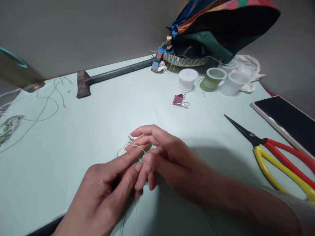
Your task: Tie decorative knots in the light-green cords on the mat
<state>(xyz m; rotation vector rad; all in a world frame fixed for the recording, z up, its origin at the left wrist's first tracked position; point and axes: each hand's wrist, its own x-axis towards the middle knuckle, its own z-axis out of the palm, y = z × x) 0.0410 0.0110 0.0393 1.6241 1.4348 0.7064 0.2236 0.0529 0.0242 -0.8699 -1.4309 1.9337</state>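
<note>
near the table's (73,137) front edge, the left hand (103,190) and right hand (167,157) pinch a thin green cord (137,147) between closed fingertips; it looks light, limp and slippery, best gripped close to the knot.

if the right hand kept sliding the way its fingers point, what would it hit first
The right hand points left and slightly away. Past the thread it pinches with the left hand, bare table follows, then probably the loose cord at the far left, though depth is unclear.
</note>
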